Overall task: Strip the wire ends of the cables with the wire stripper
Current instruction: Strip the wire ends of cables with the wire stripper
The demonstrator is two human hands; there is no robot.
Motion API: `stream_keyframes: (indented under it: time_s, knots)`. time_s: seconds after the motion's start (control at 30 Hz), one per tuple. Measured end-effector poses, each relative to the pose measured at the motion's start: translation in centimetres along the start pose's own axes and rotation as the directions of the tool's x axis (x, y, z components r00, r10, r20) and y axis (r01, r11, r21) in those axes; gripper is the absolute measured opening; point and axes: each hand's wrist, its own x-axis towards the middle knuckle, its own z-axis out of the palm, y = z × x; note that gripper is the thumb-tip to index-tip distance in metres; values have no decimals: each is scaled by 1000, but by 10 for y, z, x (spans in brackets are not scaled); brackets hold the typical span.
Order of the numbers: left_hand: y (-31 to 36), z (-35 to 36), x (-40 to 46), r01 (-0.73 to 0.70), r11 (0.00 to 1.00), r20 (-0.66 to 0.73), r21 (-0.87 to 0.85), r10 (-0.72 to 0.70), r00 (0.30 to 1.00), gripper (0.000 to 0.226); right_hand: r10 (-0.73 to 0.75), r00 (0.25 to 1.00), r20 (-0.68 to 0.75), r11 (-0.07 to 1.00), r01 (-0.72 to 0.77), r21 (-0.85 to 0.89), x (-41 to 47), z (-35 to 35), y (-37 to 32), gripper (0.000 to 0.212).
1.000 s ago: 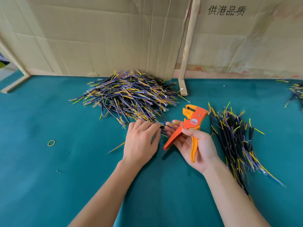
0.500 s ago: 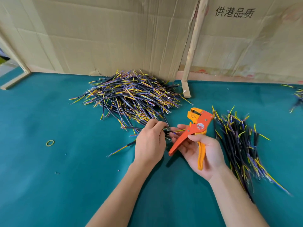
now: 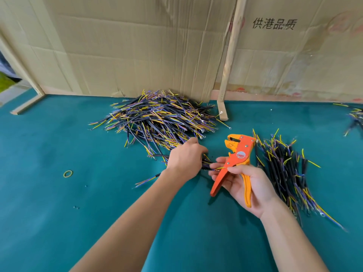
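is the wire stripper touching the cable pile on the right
Cannot tell: in the head view the wire stripper head meets the right cable pile edge, no clear gap.

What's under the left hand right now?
The left hand covers a few black cables; their coloured wire ends poke out toward the wire stripper. How many it grips is hidden, as is the green table beneath.

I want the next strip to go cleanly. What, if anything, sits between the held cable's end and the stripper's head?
Nothing visible. The left hand holds the cable beside the wire stripper in the right hand.
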Motion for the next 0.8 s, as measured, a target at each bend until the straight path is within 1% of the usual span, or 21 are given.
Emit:
stream_keyframes:
  time_s: [0.1,0.27,0.37,0.43,0.47,0.5,0.53,0.57,0.6,0.67,0.73,0.77,0.8]
  knots:
    - [0,-5,9,-35,998,13,47,34,999,37,4,1000,3,1000,-4,-18,0,1,0,44]
    - [10,-17,27,-76,978,68,193,64,996,35,-3,1000,-12,1000,4,15,2,1,2,47]
    - [13,-25,38,-171,951,125,256,143,982,33,-28,1000,-15,999,28,34,3,1,3,48]
    - [13,-30,44,-223,942,95,251,205,974,30,-52,998,-28,997,54,50,4,2,5,45]
    - [14,-34,45,-224,950,36,215,222,974,28,-65,997,-39,996,68,56,5,2,6,42]
    - [15,-39,47,-215,965,-53,148,224,973,25,-81,995,-52,994,84,66,6,2,7,37]
    - [19,-44,47,-208,976,-170,59,215,962,22,-99,993,-69,992,104,78,8,2,8,34]
    - [23,-49,47,-214,977,-300,-23,197,933,21,-116,989,-87,988,124,89,9,2,9,32]
    - [29,-55,46,-233,969,-423,-77,180,888,21,-130,986,-104,986,140,94,10,3,10,31]
    - [38,-66,42,-301,948,-614,-106,176,769,20,-151,980,-131,982,164,91,13,6,12,27]
    - [42,-69,31,-324,943,-731,-82,164,662,21,-159,974,-161,979,177,105,18,10,13,25]
    - [42,-66,24,-315,944,-756,-96,137,640,24,-155,971,-180,977,178,117,22,11,13,25]
    - [40,-61,17,-303,943,-754,-139,97,649,27,-149,969,-197,977,175,125,25,14,13,26]
